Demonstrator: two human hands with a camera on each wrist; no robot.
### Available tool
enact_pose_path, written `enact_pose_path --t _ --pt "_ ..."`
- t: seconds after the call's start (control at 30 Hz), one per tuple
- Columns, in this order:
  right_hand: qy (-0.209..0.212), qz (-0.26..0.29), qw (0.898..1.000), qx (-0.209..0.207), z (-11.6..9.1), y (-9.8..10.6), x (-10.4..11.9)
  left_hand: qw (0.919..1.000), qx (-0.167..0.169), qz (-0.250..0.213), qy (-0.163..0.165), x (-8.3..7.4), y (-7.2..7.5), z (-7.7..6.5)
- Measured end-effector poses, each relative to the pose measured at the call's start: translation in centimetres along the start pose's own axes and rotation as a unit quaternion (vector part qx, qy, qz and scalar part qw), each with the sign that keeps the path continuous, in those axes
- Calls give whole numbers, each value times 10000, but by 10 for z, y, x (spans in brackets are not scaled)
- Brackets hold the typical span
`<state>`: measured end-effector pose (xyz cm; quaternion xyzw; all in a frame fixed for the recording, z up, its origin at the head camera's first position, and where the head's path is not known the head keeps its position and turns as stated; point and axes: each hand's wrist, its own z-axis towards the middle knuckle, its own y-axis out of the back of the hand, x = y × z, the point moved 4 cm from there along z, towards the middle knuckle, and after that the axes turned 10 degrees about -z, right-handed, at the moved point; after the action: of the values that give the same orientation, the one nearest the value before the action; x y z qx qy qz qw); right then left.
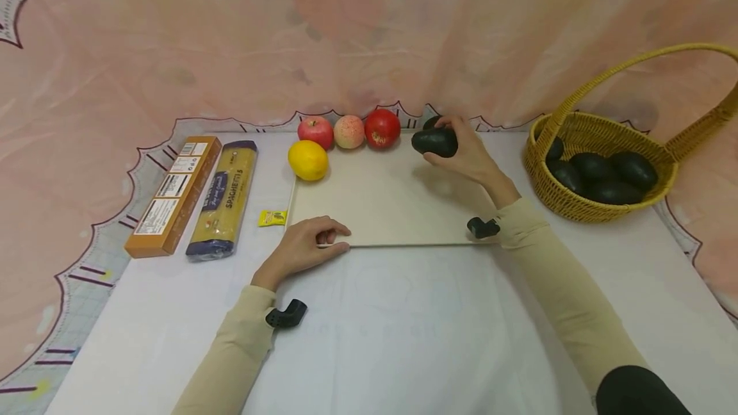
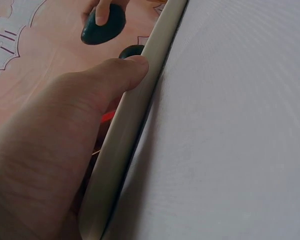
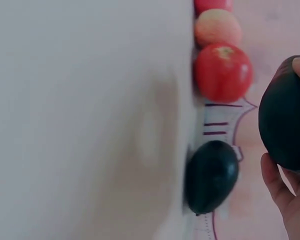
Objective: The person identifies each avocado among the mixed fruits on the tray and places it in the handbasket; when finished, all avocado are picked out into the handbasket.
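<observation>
My right hand (image 1: 466, 151) grips a dark green avocado (image 1: 435, 141) above the far right part of a cream-coloured board (image 1: 392, 203). A second avocado (image 3: 212, 176) lies at the board's far edge, mostly covered by the held one in the head view. On the board's near left edge rests my left hand (image 1: 302, 245), its fingers loosely bent over the top. In the left wrist view its thumb (image 2: 125, 72) lies along the rim.
Along the far edge sit an apple (image 1: 315, 131), a peach (image 1: 348, 132) and a red round fruit (image 1: 383, 129); a lemon (image 1: 308, 161) is nearer. Leftward lie a yellow packet (image 1: 272, 218), spaghetti (image 1: 225, 200) and an orange-brown box (image 1: 173, 197). A wicker basket (image 1: 544, 191) holds several avocados.
</observation>
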<state>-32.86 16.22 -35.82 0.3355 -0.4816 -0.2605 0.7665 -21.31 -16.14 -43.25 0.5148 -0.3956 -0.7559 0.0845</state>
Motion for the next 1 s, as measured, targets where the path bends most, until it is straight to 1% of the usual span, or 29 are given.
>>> enact_pose_path --t 0.17,0.37,0.47,0.6,0.7,0.83,0.9,1.0 --pt "-8 241 9992 -320 -7 15 2 10000 -7 -19 84 2 0 0" --pt "50 353 9970 -694 -17 30 2 9999 -12 -68 138 1 0 0" --pt "19 307 9964 -792 -23 38 3 9999 -16 -76 128 1 0 0" --pt "-191 261 9961 -817 -31 49 5 9999 -14 -48 121 1 -1 0" --pt "-262 343 9953 -872 -39 61 13 9999 -13 -15 111 1 -1 0" --pt "-281 429 9929 -1077 -50 76 19 10000 -3 5 60 0 -1 1" --pt "-338 483 9910 -1198 -55 82 17 10000 0 5 51 -1 0 1" --pt "-463 571 9880 -1355 -59 86 4 10000 -7 12 49 0 0 1"
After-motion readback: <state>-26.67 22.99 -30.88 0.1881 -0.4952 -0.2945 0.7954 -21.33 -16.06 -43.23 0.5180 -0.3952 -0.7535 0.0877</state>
